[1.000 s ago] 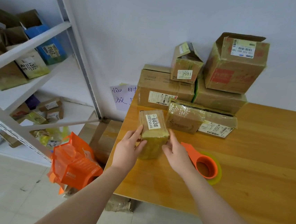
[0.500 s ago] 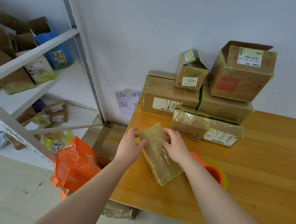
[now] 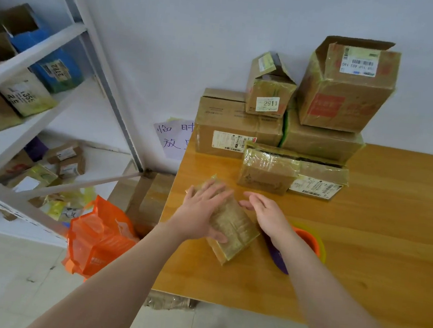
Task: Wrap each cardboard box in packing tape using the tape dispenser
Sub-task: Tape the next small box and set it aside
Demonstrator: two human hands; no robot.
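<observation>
A small tape-wrapped cardboard box (image 3: pixel 233 229) lies flat near the left edge of the wooden table (image 3: pixel 359 257). My left hand (image 3: pixel 201 210) presses flat on its top with straight fingers. My right hand (image 3: pixel 268 216) hovers just right of the box, fingers relaxed, holding nothing. The orange tape dispenser with a yellow-green tape roll (image 3: pixel 313 244) lies behind my right wrist, mostly hidden. A purple object (image 3: pixel 277 259) shows under my right forearm.
Several taped cardboard boxes are stacked against the wall at the table's back (image 3: pixel 240 129), with two more in front (image 3: pixel 267 174). A white metal shelf rack (image 3: pixel 35 54) holds parcels at left. An orange bag (image 3: pixel 100 237) sits on the floor beside the table.
The box went from upright with its label showing, to tilted in both hands, to lying flat on the table. My left hand now presses on it and my right hand has let go.
</observation>
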